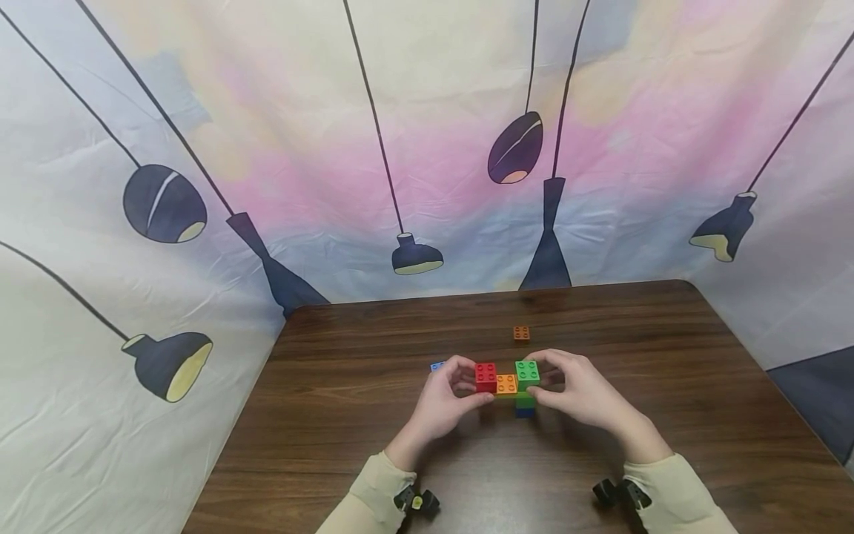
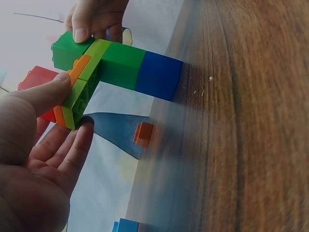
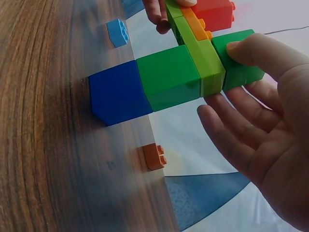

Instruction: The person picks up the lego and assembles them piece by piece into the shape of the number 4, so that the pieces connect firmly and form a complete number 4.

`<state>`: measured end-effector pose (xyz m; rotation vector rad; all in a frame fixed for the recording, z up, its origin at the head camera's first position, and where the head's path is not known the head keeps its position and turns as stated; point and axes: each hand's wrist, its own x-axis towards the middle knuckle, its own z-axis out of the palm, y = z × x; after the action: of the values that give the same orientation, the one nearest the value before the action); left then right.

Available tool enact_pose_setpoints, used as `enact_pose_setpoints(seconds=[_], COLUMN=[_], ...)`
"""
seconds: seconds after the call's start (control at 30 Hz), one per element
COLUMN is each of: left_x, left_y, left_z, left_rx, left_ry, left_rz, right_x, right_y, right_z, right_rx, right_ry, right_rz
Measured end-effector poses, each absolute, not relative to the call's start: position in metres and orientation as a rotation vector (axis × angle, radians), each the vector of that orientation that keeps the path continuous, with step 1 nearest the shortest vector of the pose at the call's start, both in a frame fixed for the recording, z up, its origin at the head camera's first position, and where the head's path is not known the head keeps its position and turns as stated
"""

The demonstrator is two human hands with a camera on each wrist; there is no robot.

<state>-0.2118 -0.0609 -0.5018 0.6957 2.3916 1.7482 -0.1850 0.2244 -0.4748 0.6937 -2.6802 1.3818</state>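
Observation:
Both hands hold one toy-brick build above the table. Its column has a dark blue brick at the bottom and a green brick over it. Across the top runs a long lime piece that overhangs to the left. An orange piece and a red brick sit on the overhang; another green brick tops the right end. My left hand pinches the left end between thumb and fingers. With thumb and fingers, my right hand grips the upper green brick.
A small orange-brown brick lies on the wooden table behind the build. Beside the left hand, a light blue brick is partly hidden in the head view. A cloth with printed lamps hangs behind the table.

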Motion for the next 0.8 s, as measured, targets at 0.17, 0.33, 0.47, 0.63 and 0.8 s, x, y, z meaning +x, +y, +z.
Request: enact_pose_setpoints(seconds=[0.17, 0.33, 0.47, 0.63, 0.8], left_x=[-0.2122, -0.2124, -0.2124, -0.2129, -0.2134], left_y=[-0.0607, -0.0605, -0.0605, -0.0598, -0.0588], left_z=[-0.5025, -0.5029, -0.5036, -0.504, -0.5047], left_rx=[0.694, 0.694, 0.701, 0.712, 0.721], left_ry=[2.387, 2.377, 2.371, 2.362, 2.354], left_rz=[1.75, 1.759, 1.768, 1.784, 1.795], right_x=[-0.186, -0.188, -0.1893, -0.1898, -0.1898], right_y=[0.2253, 0.2264, 0.228, 0.2286, 0.229], right_z=[-0.4773, -0.479, -0.4794, -0.4788, -0.4783], right_rx=[0.727, 0.761, 0.787, 0.81, 0.818], right_ry=[-2.66, -2.639, -2.633, -2.623, -2.639], right_rz=[1.368, 1.371, 1.413, 1.425, 1.396])
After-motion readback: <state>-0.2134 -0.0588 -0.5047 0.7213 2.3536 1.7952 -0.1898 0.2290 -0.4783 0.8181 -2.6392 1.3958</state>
